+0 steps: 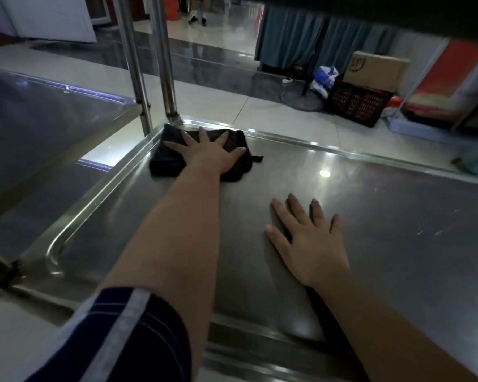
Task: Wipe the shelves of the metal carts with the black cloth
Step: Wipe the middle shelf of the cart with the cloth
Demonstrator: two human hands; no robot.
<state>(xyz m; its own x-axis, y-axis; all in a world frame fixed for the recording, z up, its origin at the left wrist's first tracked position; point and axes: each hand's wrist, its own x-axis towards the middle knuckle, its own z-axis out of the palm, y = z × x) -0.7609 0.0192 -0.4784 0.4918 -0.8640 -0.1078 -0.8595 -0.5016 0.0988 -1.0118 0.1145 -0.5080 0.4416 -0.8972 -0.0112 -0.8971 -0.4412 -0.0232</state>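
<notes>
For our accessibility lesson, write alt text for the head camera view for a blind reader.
A left hand presses a black cloth flat into the far left corner of a metal cart shelf; the right hand rests flat nearby.

- The cardboard box on the floor at the far right carries a dark printed mark near its upper left corner; it reads like "SF".
- The blue and white bag beside it has print, too blurred to read.
</notes>
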